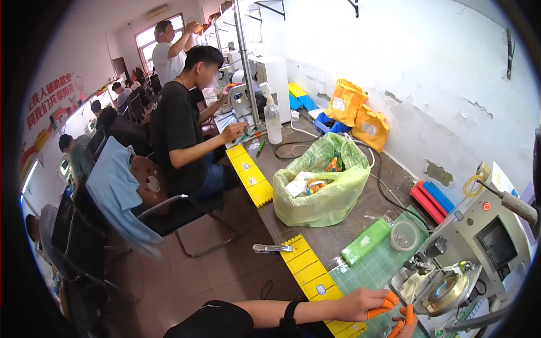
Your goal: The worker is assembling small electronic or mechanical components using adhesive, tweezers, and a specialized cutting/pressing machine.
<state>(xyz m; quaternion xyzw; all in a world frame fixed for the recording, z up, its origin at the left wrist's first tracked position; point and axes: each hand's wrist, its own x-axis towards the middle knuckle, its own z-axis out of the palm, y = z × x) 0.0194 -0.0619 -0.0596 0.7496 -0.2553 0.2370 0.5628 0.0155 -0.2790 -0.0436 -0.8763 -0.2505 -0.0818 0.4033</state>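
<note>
My left hand (360,305) reaches in from the lower edge over the front of the bench, a black band round its wrist. Orange finger covers wrap its fingertips, which are pressed together; whatever they pinch is too small to make out. Just right of it, partly cut off by the lower edge, is my right hand (407,323), also in orange finger covers with bent fingers. What it holds, if anything, cannot be told. Both hands are beside a bench machine (478,236) with a round brass-coloured ring plate (449,294).
A green cutting mat (360,279) bears a green packet (366,241) and a round clear tub (404,235). Yellow strips (310,265) line the bench edge, a metal-handled tool (273,248) jutting over it. Beyond stand a green plastic bag (321,197) and a spray bottle (273,121). A co-worker (177,124) sits left.
</note>
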